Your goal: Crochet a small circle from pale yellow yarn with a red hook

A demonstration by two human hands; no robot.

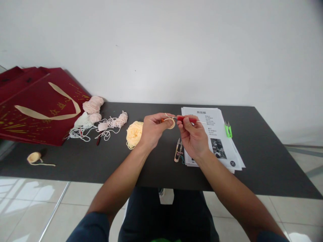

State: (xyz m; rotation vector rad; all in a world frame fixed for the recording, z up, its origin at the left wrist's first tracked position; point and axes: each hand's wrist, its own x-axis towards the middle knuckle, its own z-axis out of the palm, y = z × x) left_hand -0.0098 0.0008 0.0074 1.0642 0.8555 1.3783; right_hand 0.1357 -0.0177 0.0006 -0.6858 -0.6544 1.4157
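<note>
My left hand [154, 129] is closed on a small cream crochet piece [172, 123], pinched between thumb and fingers. In my right hand [193, 136] is a crochet hook [186, 119] with a red handle, its metal shaft reaching left to the piece and its other thin end sticking out to the right. Yarn runs over the left fingers near the hook's tip. A ball of pale yellow yarn [134, 134] lies beside my left wrist. Thread snips [178, 151] rest on the table just left of my right hand.
Printed sheets [219, 134] lie under my right hand, with green-handled snips [228, 129] at their right edge. Pink and white yarn [93, 116] sits by dark red gift bags [42, 104]. A small cream crocheted piece [34, 157] lies at the left on the dark table [101, 164]. A wall stands behind.
</note>
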